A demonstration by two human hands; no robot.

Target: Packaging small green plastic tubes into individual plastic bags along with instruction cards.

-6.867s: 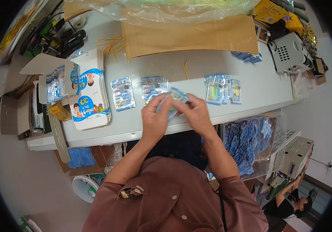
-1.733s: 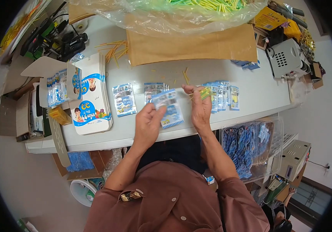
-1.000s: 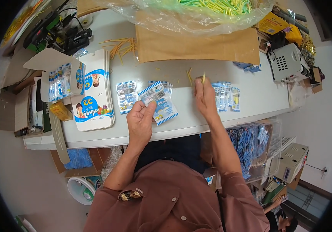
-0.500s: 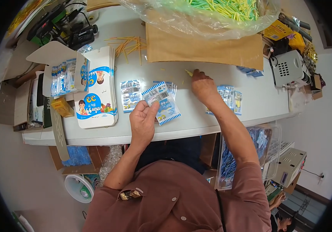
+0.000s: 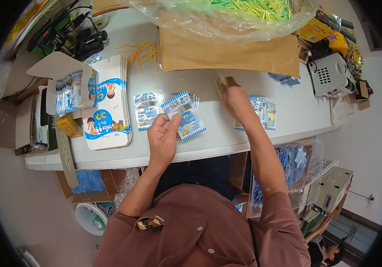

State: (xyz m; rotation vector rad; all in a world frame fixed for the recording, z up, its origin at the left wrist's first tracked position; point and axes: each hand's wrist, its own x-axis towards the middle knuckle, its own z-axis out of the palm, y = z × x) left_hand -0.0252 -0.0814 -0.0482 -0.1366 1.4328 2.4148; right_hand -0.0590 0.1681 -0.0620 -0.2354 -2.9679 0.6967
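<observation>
My left hand (image 5: pixel 162 135) pinches a small blue-and-white printed plastic packet (image 5: pixel 192 122) between thumb and fingers, tilted over the table. My right hand (image 5: pixel 236 101) is closed around thin yellow sticks (image 5: pixel 220 89) whose ends poke out by the fingertips, just in front of a brown cardboard flap (image 5: pixel 231 55). More packets lie flat on the table: one packet (image 5: pixel 146 111) to the left of the held one and others partly under it. Further packets (image 5: pixel 268 115) lie beside my right forearm, which partly covers them.
At the back, a clear plastic bag (image 5: pixel 191 26) holds many green and yellow sticks (image 5: pixel 262 9). Orange sticks (image 5: pixel 141 54) lie scattered to its left. A stack of printed cards (image 5: pixel 106 141) and an opened carton of packets (image 5: pixel 68 91) stand left. A grey device (image 5: pixel 331 75) sits right.
My right hand has shifted slightly down, and the yellow sticks in it now point more upright. My left hand still holds the packet in nearly the same pose.
</observation>
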